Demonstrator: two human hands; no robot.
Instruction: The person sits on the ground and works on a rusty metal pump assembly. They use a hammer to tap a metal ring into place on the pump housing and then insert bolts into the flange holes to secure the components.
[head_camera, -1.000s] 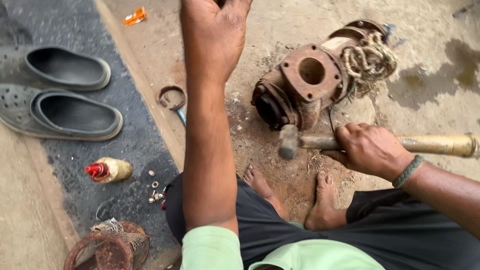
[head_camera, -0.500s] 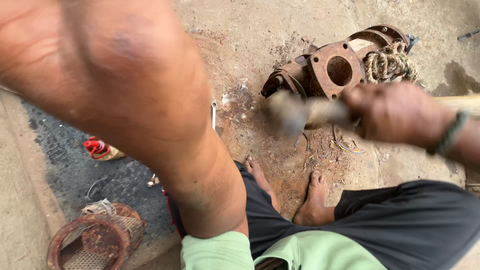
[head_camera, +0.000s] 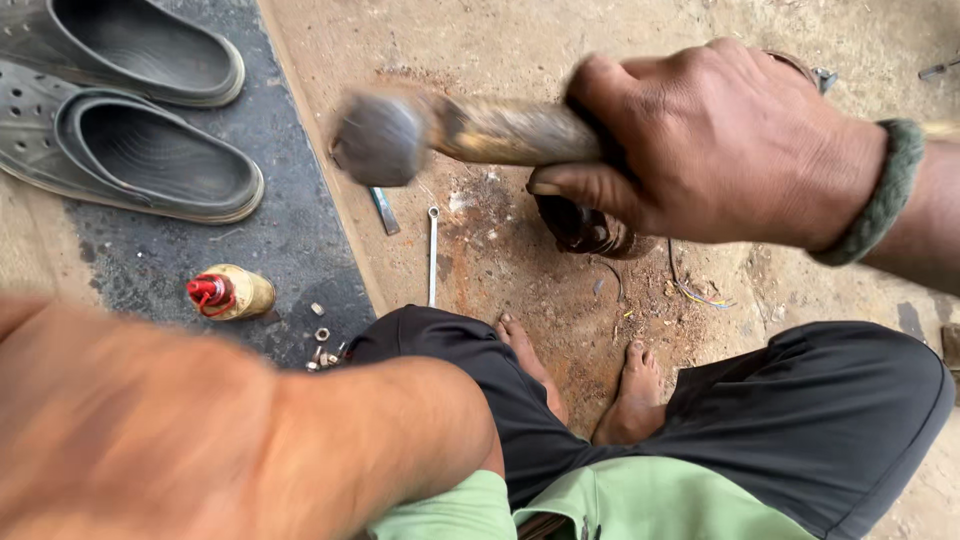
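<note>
Right hand (head_camera: 720, 150) clamps fist-tight around raised hammer (head_camera: 470, 130) above rusty casting (head_camera: 585, 225), mostly hidden and apparently unopened; left hand out of frame, grip indeterminable; hammering unfinished.

Bare dusty concrete floor (head_camera: 500, 40), tan, rust-stained and littered w/ small debris directly below the grip. Dark grey rubber mat (head_camera: 300, 250) laid over the ground well left of the grip, straight edge running diagonally. Pair of grey perforated rubber clogs (head_camera: 130, 150) side by side on the mat, far left. Small yellowish bottle w/ red cap (head_camera: 228, 293) lying on its side, lower left of the grip, w/ a few loose metal nuts (head_camera: 322, 345) just beside it at the mat's edge. Thin steel spanner (head_camera: 432, 255) flat on the concrete, below-left. Soft, even daylight; no hard shadows. No walls or furniture in view.
</note>
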